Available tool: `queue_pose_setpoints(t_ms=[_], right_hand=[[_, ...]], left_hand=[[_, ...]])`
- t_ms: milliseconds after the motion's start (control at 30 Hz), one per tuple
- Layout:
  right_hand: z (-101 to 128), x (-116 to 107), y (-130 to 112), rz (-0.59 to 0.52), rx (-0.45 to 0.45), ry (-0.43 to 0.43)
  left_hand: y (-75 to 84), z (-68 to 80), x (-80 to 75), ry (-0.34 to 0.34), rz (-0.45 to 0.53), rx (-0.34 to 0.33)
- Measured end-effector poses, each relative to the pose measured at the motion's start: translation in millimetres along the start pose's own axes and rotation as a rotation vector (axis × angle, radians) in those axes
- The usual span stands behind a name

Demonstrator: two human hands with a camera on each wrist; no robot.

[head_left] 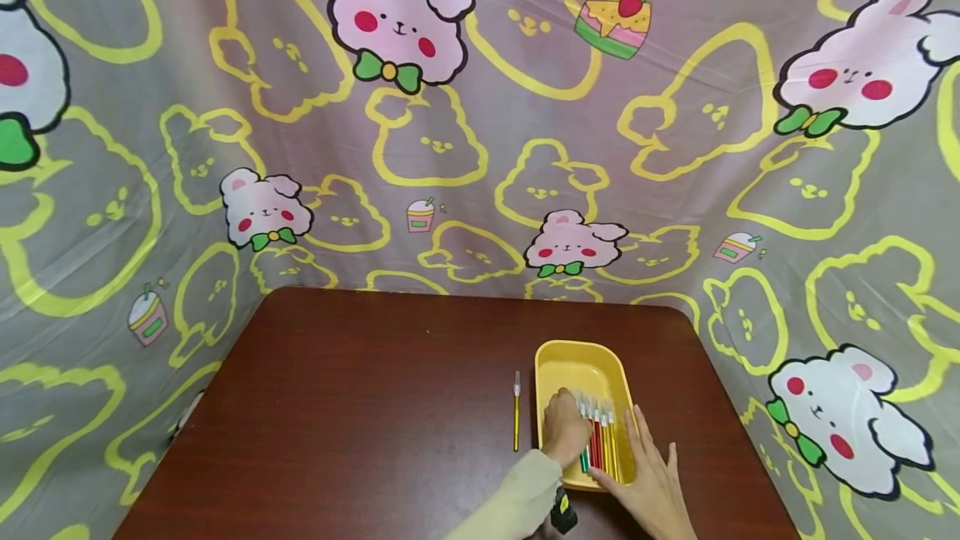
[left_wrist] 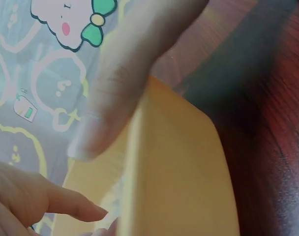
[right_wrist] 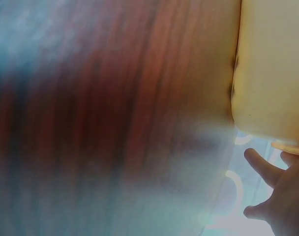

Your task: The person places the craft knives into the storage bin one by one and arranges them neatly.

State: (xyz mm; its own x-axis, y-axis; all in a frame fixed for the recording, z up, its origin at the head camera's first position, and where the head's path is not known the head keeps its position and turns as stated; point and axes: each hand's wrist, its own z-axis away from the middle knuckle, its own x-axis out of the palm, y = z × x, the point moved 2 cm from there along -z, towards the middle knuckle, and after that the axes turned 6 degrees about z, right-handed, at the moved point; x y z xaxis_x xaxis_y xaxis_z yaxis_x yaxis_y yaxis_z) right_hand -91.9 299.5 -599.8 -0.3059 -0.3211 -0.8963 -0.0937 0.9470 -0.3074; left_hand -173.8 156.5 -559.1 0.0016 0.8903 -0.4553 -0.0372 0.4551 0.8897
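A yellow tray stands on the dark wooden table and holds several paint brushes with red, green and yellow handles. My left hand, in a cream sleeve, reaches over the tray's left wall onto the brushes' bristle ends. In the left wrist view the thumb and a finger are straight and apart above the tray wall, with nothing between them. My right hand lies flat with straight fingers at the tray's near right corner. One yellow-handled brush lies on the table just left of the tray.
Cartoon-printed cloth walls the table at the back and both sides. A small black device sits at my left wrist. In the right wrist view the blurred table and the tray's outer wall show.
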Motion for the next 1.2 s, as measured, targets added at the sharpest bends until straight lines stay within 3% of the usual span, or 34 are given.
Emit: queue_pose_setpoints(t_ms=[167,333,567,633,700,867,1000,1200], right_hand=[[-0.5,-0.6,0.3,-0.007,0.016,-0.02],[-0.3,0.6,1.9,-0.01,-0.008,0.02],[0.7,3.2,4.0,-0.007,-0.024,0.052],[0.6,3.4,4.3,0.001,-0.017,0.045],[-0.3,3.4,4.5,0.002,-0.007,0.037],[-1.6,3.4,3.8,0.01,0.007,0.01],[-0.8,3.3,3.7,0.01,0.001,0.013],[0.3,3.0,4.3,0.011,-0.014,0.029]], left_hand=[[7.5,1.2,-11.2,0.024,0.064,0.053],[7.3,0.7,-22.6,0.047,0.149,0.139],[-6.0,-6.4,-36.8,0.197,0.165,0.298],[-4.8,-8.3,-43.7,0.213,0.166,0.305],[4.3,-8.6,-55.3,0.212,0.176,0.277],[5.2,-17.4,-73.2,0.244,0.168,0.248],[-3.2,-20.0,-85.3,0.277,0.177,0.207],[-21.0,-23.0,-92.0,0.27,0.238,0.121]])
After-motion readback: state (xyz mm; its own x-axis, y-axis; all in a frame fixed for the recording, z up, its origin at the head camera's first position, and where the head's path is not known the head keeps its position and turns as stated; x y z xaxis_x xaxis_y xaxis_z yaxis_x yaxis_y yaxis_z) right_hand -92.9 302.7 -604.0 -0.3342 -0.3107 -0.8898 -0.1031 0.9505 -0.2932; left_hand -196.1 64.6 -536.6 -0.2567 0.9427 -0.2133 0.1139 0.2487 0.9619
